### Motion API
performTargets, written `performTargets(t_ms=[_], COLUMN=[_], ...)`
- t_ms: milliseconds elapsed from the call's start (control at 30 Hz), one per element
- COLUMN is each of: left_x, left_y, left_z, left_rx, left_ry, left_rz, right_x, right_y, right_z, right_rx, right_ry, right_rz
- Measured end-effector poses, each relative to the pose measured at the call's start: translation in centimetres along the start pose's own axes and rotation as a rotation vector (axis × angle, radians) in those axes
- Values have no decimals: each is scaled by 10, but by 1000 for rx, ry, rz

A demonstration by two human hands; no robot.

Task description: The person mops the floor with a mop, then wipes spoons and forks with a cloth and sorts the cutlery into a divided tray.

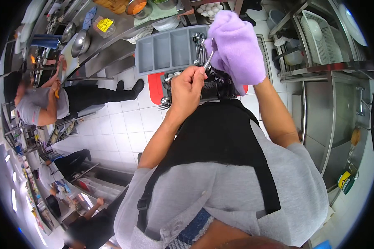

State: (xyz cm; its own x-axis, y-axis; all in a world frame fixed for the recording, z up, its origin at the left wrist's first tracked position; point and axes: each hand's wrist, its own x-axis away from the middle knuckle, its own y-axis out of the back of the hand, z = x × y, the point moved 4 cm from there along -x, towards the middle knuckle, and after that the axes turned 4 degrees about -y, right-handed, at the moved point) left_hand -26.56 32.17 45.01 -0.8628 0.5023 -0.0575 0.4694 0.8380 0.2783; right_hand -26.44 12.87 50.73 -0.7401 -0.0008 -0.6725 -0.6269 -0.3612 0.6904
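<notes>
My left hand [187, 88] is closed round the handle of a metal spoon [210, 59], pinching it between thumb and fingers. The spoon's upper end touches a purple cloth [237, 45]. That cloth is draped over my right hand, hiding its fingers; only the wrist comes out below. Just beyond my left hand stands a grey cutlery tray [152, 54] with several compartments, and spoons [200, 46] lie in its right one. Beneath my hands is a dark basket [209, 90] with cutlery, partly covered by my left hand, over a red tray [155, 92]. Forks and spoons [165, 102] stick out at its left.
White plates [166, 23] are stacked under the counter behind the tray. A bowl of eggs [209, 11] stands at the back. To the right are metal shelves with a white basket [320, 37]. Another person [41, 101] works at the left counter; more people are lower left.
</notes>
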Motion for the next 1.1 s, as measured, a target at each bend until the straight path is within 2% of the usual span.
performTargets(t_ms=[33, 67, 133, 233, 333, 400, 533, 600, 700, 833, 933, 1000, 1100], left_x=[-1, -1, -2, 4, 7, 7, 2, 6, 13, 6, -1, -2, 2], left_y=[-1, -3, -2, 2, 2, 1, -8, -10, -8, -13, -16, -19, -22], left_z=[-1, -2, -3, -7, -12, -19, -16, -21, -34, -58, -48, -50, -54], left_rx=[1, 1, 5, -8, -28, -16, 58, 85, 23, -95, -106, 29, 107], left_ry=[-35, -73, -120, -112, -87, -118, -185, -118, -108, -285, -343, -270, -232], left_rz=[-10, -19, -54, -58, -31, -18, -85, -56, -48, -96, -148, -162, -100], right_x=[0, 2, 12, 7, 5, 12, 16, 9, -4, -6, 2, 4, 2], right_y=[1, 0, 2, 8, 13, 14, 14, 19, 31, 49, 36, 35, 32], right_z=[0, 11, 34, 17, -2, 5, 39, 29, 1, 5, 25, 21, -7], right_rx=[-52, -35, -64, -220, -485, -500, -217, -217, -376, -359, -303, -375, -769], right_ry=[-25, -43, -122, -174, -338, -395, -244, -176, -227, -306, -338, -319, -384], right_rz=[-114, -102, 58, 144, 14, -103, -4, 73, 61, -154, -88, 28, 135])
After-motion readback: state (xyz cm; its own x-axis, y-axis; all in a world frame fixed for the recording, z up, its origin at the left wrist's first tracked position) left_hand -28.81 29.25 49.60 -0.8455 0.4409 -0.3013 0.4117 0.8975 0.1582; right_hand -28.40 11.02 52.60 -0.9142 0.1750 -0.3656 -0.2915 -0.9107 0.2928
